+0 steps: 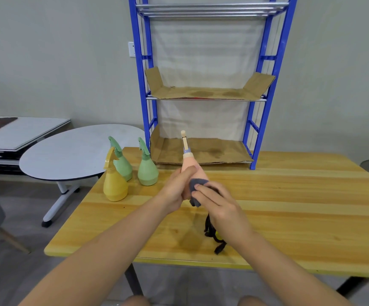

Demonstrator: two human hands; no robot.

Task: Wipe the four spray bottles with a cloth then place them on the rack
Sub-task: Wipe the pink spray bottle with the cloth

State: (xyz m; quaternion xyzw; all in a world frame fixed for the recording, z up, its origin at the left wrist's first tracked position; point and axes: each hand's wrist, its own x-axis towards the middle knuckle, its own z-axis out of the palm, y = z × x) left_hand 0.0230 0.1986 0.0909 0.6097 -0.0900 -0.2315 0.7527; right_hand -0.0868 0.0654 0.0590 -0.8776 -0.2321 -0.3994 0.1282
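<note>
Two bare forearms reach forward over the near edge of a wooden table (289, 206), its yellowish planks streaked with darker grain. Just under the right wrist a dark tangled strap (212, 235) lies on the boards, with something small and yellow in it that is too hidden to make out. Above the middle of the table the left hand (176, 191) curls around the body of a peach spray bottle (190, 166), holding it with the nozzle pointing up and away. The right hand (218, 204) presses a grey cloth (194, 188) against the bottle's side, fingers bent over the fabric.

Farther back at the table's left end stand three more bottles close together: a yellow bottle (114, 184) nearest, a green bottle (121, 161) just behind it and touching it, and a second green bottle (147, 168) a little to the right, apart from the pair.

At the far edge of the table stands a blue rack (260, 129) with metal bars, its two lower shelves lined with stained cardboard (201, 151); no bottle is on it. To the left, off the table, is a round white table (73, 151) on a wheeled leg, and beyond it a low stack of flat boards (20, 133). A plain grey wall (57, 51) with a white switch (131, 49) closes the room, and the floor is grey.
</note>
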